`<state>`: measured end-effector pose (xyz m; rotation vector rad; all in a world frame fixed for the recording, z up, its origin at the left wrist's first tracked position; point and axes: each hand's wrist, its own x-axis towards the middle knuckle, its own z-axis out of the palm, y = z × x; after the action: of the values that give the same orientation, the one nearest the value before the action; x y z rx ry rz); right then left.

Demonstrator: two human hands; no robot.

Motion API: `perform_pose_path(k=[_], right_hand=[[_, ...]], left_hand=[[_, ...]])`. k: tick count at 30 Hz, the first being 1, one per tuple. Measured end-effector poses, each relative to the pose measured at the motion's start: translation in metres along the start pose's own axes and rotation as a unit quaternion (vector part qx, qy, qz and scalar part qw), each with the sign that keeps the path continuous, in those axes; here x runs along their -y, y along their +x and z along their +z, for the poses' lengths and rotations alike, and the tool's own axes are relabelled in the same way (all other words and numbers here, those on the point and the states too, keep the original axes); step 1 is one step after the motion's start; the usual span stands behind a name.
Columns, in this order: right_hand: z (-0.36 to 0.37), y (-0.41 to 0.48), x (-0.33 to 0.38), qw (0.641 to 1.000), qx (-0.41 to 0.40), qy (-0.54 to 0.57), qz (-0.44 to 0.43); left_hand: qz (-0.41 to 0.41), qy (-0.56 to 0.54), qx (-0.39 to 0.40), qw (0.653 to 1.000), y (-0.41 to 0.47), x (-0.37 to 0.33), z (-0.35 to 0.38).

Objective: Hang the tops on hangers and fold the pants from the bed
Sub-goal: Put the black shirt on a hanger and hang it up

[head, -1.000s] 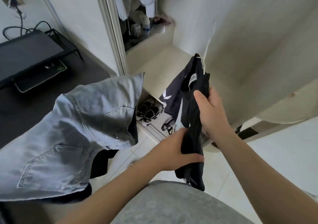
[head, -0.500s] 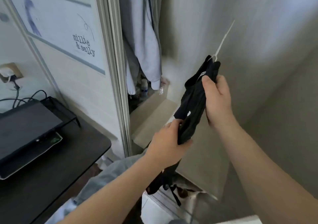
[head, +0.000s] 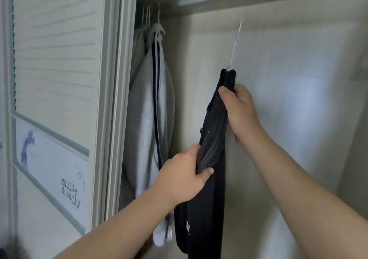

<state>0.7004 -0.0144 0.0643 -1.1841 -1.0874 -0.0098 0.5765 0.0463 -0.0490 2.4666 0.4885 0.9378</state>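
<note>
In the head view, both arms are reaching up and forward into the open wardrobe, to the right of the grey garment (head: 148, 109) that is hanging at the wardrobe's left edge. The right hand (head: 240, 109) is raised higher, its fingers curling round the bunched upper end of the black top (head: 205, 219), just under the neck. The left hand (head: 183, 178) is sitting lower and nearer the grey garment, its thumb and fingers pinching a fold of the black fabric at mid length. The black top is hanging between the two hands and below them, gathered narrow, its long axis running almost vertical with the upper end leaning a little away from the grey garment. The thin hanger hook (head: 236, 42) is sticking out of its upper end, pointing up and tilting slightly right; it is blurred and is touching nothing. The lower hem is running out of frame, right of the grey garment's hem.
</note>
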Motion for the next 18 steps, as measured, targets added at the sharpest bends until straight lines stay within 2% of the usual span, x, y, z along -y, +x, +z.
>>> perform_pose_path(k=[7,12,18], right_hand=[[-0.023,0.113,0.061,0.994,0.010,-0.059,-0.089],[-0.040,0.171,0.092,0.994,-0.006,-0.091,-0.062],[-0.046,0.200,0.103,0.994,-0.017,-0.108,-0.009]], left_hand=[[0.068,0.111,-0.067,0.989,0.092,-0.043,-0.050],[0.101,0.207,-0.122,0.965,0.134,-0.064,-0.065],[0.116,0.248,-0.133,0.952,0.148,-0.073,-0.072]])
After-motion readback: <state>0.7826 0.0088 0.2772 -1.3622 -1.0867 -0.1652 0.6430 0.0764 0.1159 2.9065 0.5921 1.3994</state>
